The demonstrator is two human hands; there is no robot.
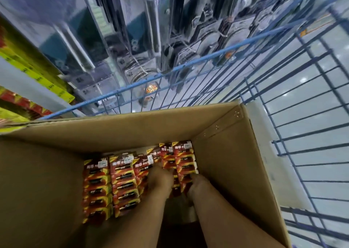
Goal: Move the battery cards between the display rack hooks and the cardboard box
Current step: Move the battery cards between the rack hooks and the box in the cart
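Hands deep in open box (222, 153), seen from above. Left hand (160, 179) and right hand (198, 185) side by side, reaching down onto red and yellow cards (120, 183); fingers blurred, grip impossible to tell. Cards stacked in rows, left of and beyond the fingers, filling the box floor. Past the box, beyond the fingertips, blue wire cage (264, 89) and hanging packaged goods (147, 30).

I see blue wire cart (283, 134) around 3 o'clock | packaged shower heads (149, 11) hanging at 12 | yellow-red cartons (22, 62) at 9 | pale glossy floor (321, 100) through cart bars
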